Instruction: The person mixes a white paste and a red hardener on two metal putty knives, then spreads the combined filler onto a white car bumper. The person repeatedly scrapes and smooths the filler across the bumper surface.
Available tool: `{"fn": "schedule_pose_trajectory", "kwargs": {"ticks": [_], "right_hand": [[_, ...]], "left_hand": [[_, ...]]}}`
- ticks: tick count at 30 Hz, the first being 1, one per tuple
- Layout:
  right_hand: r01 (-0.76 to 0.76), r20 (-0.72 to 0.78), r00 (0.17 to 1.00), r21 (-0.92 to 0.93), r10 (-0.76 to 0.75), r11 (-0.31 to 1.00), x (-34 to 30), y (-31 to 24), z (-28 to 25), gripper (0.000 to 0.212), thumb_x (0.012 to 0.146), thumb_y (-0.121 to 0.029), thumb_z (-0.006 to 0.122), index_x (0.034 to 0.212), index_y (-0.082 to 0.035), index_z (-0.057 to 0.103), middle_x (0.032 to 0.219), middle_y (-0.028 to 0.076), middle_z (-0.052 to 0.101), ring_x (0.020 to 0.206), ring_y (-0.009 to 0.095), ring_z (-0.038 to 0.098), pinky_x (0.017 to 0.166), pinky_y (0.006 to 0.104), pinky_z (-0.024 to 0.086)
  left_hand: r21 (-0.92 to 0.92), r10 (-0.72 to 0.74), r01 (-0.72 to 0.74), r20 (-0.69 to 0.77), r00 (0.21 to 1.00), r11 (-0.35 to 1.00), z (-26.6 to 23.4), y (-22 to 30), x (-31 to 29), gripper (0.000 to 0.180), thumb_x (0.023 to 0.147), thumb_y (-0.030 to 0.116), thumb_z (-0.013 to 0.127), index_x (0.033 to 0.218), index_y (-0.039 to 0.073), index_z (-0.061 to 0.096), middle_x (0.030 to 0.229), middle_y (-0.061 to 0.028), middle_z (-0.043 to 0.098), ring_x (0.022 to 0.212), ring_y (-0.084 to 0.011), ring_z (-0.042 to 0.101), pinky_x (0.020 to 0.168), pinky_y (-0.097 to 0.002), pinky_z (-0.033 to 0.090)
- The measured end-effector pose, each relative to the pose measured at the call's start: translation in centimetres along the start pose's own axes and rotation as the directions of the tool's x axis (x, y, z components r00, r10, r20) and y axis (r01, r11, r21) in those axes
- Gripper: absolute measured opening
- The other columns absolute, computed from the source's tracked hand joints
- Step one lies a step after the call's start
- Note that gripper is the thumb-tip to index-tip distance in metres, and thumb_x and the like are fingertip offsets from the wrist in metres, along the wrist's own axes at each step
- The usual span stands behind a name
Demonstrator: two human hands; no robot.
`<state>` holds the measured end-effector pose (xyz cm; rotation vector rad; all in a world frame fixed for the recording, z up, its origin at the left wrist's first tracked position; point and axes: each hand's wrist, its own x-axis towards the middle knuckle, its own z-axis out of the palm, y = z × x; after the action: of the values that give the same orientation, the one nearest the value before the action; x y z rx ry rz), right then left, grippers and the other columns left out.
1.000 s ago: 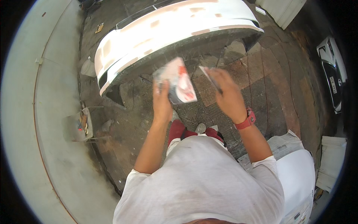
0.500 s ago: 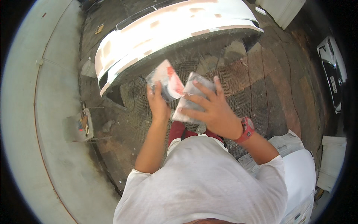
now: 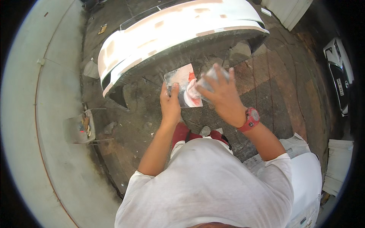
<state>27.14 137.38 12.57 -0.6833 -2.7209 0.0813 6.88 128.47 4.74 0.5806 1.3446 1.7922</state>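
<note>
My left hand (image 3: 171, 104) grips the edge of a flat, thin mixing board (image 3: 175, 77), thumb on top. Smeared on the board is a pinkish-white putty-like paste (image 3: 189, 93) with bright red streaks. Close beside its right edge, my right hand (image 3: 230, 106), with a red watch on the wrist, holds a flat greyish rectangular plate (image 3: 208, 77). Motion blurs this plate and the fingers over it; whether it touches the paste I cannot tell. Beyond both hands stands a white car bumper (image 3: 178, 28) with brownish-pink patches.
A white bucket (image 3: 90, 70) stands left of the bumper. Nearer, a small stand (image 3: 89, 129) with tools on it is by the pale wall (image 3: 23, 114). Cables cross the dark floor (image 3: 281, 95). At right are a car front (image 3: 338, 76) and a paper-covered white panel (image 3: 304, 171).
The board has shifted right and turned more upright, with its pasted face showing more fully. My right hand has lifted its plate away, up and to the right.
</note>
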Motion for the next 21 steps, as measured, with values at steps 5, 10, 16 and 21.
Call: {"fn": "schedule_pose_trajectory", "kwargs": {"ticks": [5,10,16,21], "right_hand": [[-0.087,0.050,0.996,0.421,0.073,0.903,-0.2,-1.9,-1.7,0.067,0.083,0.011,0.056,0.146,-0.015,0.056,0.152,0.016,0.048,0.146,0.051,0.039,0.120,0.0647,0.031],[-0.184,0.229,0.961,0.116,0.154,0.976,-1.8,-0.1,2.1,0.072,0.082,0.013,0.054,0.150,-0.008,0.046,0.149,0.022,0.048,0.140,0.047,0.048,0.115,0.0568,0.041],[-0.049,-0.080,0.996,-0.137,0.038,0.989,0.5,1.4,-0.7,0.056,0.089,-0.005,0.059,0.144,-0.018,0.059,0.151,0.016,0.051,0.143,0.043,0.045,0.112,0.0695,0.036],[0.140,0.072,0.987,0.060,-0.144,0.988,-1.2,-2.3,1.7,0.055,0.088,-0.006,0.061,0.141,-0.022,0.064,0.146,0.013,0.056,0.144,0.041,0.045,0.114,0.0768,0.029]], "left_hand": [[-0.190,-0.050,0.045,-0.018,0.999,0.981,0.6,0.3,-0.2,0.044,0.109,0.019,0.058,0.147,0.000,0.048,0.132,-0.0123,0.063,0.118,-0.0211,0.065,0.100,-0.0378,0.055],[-0.321,-0.119,0.099,-0.043,0.992,0.942,1.4,1.7,-0.4,0.043,0.109,0.019,0.057,0.147,0.000,0.049,0.132,-0.0099,0.064,0.117,-0.0186,0.065,0.101,-0.0372,0.055],[-0.008,-0.084,0.086,0.129,0.988,0.996,0.8,0.4,-0.5,0.050,0.108,0.026,0.060,0.148,-0.002,0.051,0.135,-0.0122,0.065,0.121,-0.0194,0.060,0.107,-0.0334,0.045],[0.210,0.115,-0.098,-0.072,0.991,0.973,0.0,0.0,0.3,0.052,0.109,0.027,0.058,0.150,-0.003,0.049,0.136,-0.0175,0.064,0.123,-0.0234,0.061,0.109,-0.0354,0.044]]}}
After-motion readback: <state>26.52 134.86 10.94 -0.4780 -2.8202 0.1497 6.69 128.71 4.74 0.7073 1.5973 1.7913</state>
